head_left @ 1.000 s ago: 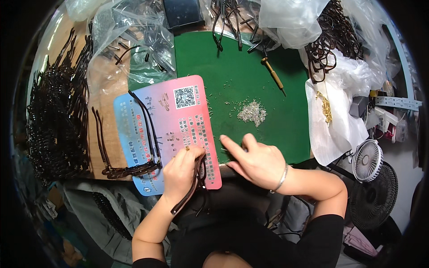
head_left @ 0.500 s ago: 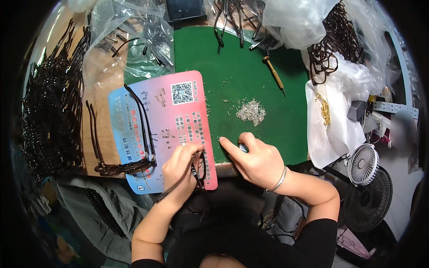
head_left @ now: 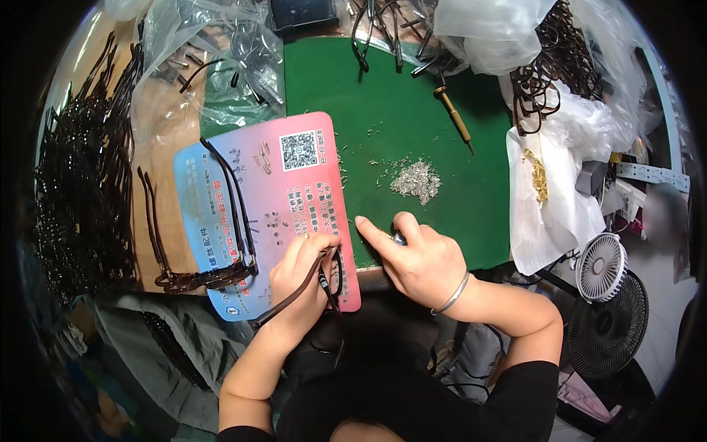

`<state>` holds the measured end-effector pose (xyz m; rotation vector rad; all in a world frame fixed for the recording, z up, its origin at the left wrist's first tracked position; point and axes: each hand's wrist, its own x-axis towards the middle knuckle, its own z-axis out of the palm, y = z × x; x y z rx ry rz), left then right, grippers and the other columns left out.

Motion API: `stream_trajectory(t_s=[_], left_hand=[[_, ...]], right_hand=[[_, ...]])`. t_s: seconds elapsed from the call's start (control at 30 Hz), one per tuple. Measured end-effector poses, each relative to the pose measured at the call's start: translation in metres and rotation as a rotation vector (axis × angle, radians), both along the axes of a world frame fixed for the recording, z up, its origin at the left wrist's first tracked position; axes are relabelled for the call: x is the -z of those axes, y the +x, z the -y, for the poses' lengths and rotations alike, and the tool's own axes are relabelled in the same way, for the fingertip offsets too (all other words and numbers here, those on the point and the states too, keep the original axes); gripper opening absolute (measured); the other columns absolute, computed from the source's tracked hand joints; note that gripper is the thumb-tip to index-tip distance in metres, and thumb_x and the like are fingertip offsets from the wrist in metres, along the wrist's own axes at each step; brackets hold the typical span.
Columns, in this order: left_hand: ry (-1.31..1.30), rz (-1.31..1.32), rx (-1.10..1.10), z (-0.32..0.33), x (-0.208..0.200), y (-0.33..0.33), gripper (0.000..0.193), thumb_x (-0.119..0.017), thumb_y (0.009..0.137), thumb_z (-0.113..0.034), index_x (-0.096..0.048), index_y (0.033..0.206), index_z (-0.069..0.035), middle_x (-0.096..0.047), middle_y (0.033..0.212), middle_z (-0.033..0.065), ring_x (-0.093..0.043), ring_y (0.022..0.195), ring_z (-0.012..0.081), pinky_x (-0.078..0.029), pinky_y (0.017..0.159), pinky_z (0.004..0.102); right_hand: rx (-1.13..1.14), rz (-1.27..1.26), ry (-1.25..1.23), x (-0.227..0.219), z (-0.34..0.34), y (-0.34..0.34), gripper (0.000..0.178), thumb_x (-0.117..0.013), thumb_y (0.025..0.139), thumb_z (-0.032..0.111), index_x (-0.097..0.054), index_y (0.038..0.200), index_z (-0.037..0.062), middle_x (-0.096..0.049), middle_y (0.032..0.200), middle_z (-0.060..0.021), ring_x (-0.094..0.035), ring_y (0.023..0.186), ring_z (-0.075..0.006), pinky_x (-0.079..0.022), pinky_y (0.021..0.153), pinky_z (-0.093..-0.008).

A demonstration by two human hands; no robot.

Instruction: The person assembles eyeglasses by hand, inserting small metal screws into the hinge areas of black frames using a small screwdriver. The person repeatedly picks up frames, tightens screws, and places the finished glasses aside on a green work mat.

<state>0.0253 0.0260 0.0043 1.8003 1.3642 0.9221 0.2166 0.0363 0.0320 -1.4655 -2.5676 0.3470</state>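
My left hand (head_left: 298, 274) is closed around a pair of dark eyeglasses (head_left: 296, 293) over the lower right of a blue and pink printed mat (head_left: 258, 177). One temple slants down across the hand; the rest of the frame is partly hidden by my fingers. My right hand (head_left: 426, 259) points its index finger at the green mat beside the printed one, while its other fingers curl around an object whose rounded, shiny end shows. That object's kind is hidden. Above the right hand lies a heap of tiny silver screws (head_left: 416, 183).
Another pair of dark glasses (head_left: 206, 277) rests on the printed mat's left edge. A brass-handled screwdriver (head_left: 455, 118) lies on the green mat (head_left: 324, 81). Dark temples (head_left: 85, 184) are piled at left, frames (head_left: 563, 55) at upper right. Gold-coloured pieces (head_left: 539, 177) sit on white wrapping; fans (head_left: 602, 267) stand at right.
The right index finger has shifted slightly left and up. The temple in my left hand has tilted a little. My view has moved slightly; other things lie as before.
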Motion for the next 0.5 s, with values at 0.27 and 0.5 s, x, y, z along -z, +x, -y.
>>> stream_trajectory(t_s=[0.27, 0.5], left_hand=[[-0.152, 0.053, 0.115, -0.011, -0.009, -0.01, 0.022, -0.056, 0.078, 0.011, -0.057, 0.097, 0.001, -0.054, 0.075, 0.0093, -0.054, 0.055, 0.0165, -0.046, 0.051, 0.0275], [-0.199, 0.02, 0.085, -0.01, -0.012, -0.007, 0.013, -0.055, 0.084, 0.008, -0.057, 0.096, 0.002, -0.056, 0.08, 0.0078, -0.058, 0.061, 0.0103, -0.049, 0.055, 0.0229]], right_hand=[[-0.137, -0.298, -0.458, -0.016, -0.01, 0.006, 0.036, -0.057, 0.082, 0.014, -0.053, 0.118, 0.0122, -0.047, 0.084, -0.0128, -0.058, 0.055, -0.0267, -0.051, 0.048, -0.0348], [-0.114, -0.385, -0.448, -0.002, -0.008, -0.002, 0.032, -0.056, 0.081, 0.012, -0.055, 0.113, 0.0112, -0.047, 0.084, -0.0154, -0.058, 0.055, -0.0281, -0.052, 0.049, -0.0365]])
